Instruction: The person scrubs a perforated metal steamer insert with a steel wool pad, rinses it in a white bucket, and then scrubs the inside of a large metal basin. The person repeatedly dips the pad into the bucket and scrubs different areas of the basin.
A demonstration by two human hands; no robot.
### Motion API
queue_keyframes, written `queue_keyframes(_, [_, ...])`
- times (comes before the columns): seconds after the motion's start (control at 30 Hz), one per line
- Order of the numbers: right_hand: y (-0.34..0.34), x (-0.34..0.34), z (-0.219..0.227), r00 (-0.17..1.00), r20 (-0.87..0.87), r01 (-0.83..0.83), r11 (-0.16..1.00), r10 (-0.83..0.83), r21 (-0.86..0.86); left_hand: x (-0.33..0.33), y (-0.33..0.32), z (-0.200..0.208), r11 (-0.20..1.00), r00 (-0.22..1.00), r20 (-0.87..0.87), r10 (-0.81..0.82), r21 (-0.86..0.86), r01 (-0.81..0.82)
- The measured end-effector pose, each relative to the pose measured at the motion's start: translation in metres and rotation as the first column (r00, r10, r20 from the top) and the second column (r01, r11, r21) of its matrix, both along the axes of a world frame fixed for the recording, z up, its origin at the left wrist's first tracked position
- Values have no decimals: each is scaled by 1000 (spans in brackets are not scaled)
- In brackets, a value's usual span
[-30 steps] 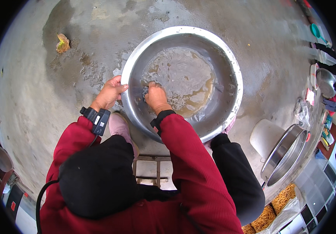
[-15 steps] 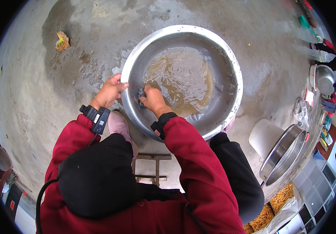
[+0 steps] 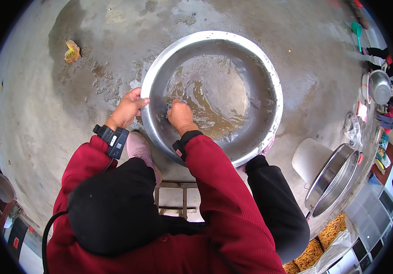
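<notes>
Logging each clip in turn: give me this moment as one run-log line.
left hand: grips basin rim | right hand: inside steel basin, pressing dark scrubber on wet wall | murky water pooled | floor: wet concrete

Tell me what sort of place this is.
Probably an outdoor yard or work area by a kitchen: a wet concrete floor, a big metal basin of murky water set on the ground, and more metal pots and bowls stacked at the right.

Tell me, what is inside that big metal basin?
Shallow brownish water lies in the metal basin, with the right hand pressing a dark scrubber on the inner wall. The hand hides most of the scrubber.
</notes>
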State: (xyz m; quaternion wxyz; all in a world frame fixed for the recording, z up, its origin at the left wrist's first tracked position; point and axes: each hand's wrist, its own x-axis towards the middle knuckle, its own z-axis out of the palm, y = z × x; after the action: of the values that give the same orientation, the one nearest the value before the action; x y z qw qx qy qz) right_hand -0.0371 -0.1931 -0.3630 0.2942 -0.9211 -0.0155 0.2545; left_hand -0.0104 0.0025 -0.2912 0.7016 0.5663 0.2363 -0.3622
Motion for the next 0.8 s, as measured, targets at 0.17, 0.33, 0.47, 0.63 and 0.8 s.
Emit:
queue_keyframes(0.17, [-19,11,18,988,-152,-9,998,17,56,0,-1,-2,998,999,0,41,-53,-41])
queue_keyframes(0.33, [-12,-5,47,999,3,44,933,-48,358,0,-3,1,996,997,4,75,-38,-75])
queue_keyframes(0.47, [-2,-14,42,993,106,-83,900,42,428,0,-4,3,997,997,-4,74,-30,-74])
queue_keyframes(0.63, [-12,-5,20,986,-94,-136,991,135,-11,0,-2,3,997,999,0,52,-52,-52])
queue_keyframes(0.8, [-7,-4,18,993,-95,93,955,-69,281,-1,-2,2,997,999,10,53,-54,-53])
